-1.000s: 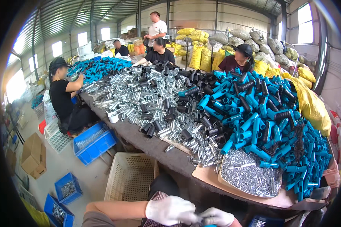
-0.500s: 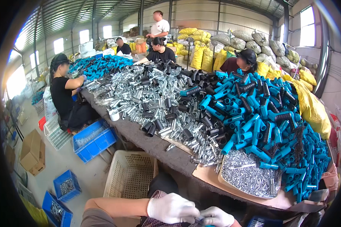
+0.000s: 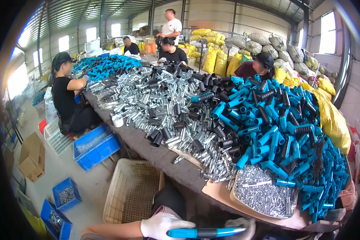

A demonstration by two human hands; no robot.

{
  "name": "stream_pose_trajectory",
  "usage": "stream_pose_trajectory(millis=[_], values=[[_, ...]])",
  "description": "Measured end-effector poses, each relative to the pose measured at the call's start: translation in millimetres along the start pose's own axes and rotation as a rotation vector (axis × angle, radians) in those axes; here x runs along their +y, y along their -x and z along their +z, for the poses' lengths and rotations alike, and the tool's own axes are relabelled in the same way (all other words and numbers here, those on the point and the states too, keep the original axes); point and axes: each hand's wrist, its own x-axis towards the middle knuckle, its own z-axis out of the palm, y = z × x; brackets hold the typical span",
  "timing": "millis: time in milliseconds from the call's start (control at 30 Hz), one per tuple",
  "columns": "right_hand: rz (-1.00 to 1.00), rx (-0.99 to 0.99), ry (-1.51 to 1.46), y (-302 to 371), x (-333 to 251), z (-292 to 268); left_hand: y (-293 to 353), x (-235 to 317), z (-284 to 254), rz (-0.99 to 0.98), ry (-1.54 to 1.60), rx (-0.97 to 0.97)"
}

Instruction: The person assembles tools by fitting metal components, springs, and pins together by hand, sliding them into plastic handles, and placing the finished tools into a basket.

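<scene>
- The bench (image 3: 156, 154), long and dark, is carrying a heap of blue grips (image 3: 276, 132), black grips (image 3: 206, 86) and metal tubes (image 3: 148, 96); its near edge is running diagonally just above the hands, leaving open room only toward the lap.
- A shallow tray (image 3: 264, 196) of small bright pins is sitting at the near corner of the bench.
- A beige basket (image 3: 132, 190) is standing on the floor, left of the lap.
- The left hand (image 3: 162, 226), white-gloved, is closing round one end of a blue-handled tool (image 3: 206, 232).
- The tool is lying level at the lower frame edge; it is looking light, rigid and smooth, best gripped mid-handle.
- The right hand (image 3: 244, 225), also gloved, is curling behind the far end; whether it is gripping cannot be told.
</scene>
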Motion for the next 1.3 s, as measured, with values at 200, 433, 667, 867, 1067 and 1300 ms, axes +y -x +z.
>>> stream_pose_trajectory(millis=[200, 433, 667, 867, 1067, 1300], values=[[0.545, 0.171, 0.113, -177, 174, -207, -8, -9, 33, -0.355, -0.104, -0.447], [0.546, 0.168, 0.447, -232, 182, -186, 11, -77, 119, -0.562, -0.044, -0.441], [0.534, 0.097, 0.557, -263, 187, -192, 17, -104, 152, -0.563, -0.061, -0.461], [0.492, 0.043, 0.638, -275, 186, -197, 12, -109, 155, -0.570, -0.093, -0.419], [0.424, -0.017, 0.725, -274, 184, -193, 16, -107, 156, -0.562, -0.068, -0.376], [0.319, -0.109, 0.839, -265, 175, -183, 7, -96, 155, -0.603, -0.077, -0.424]])
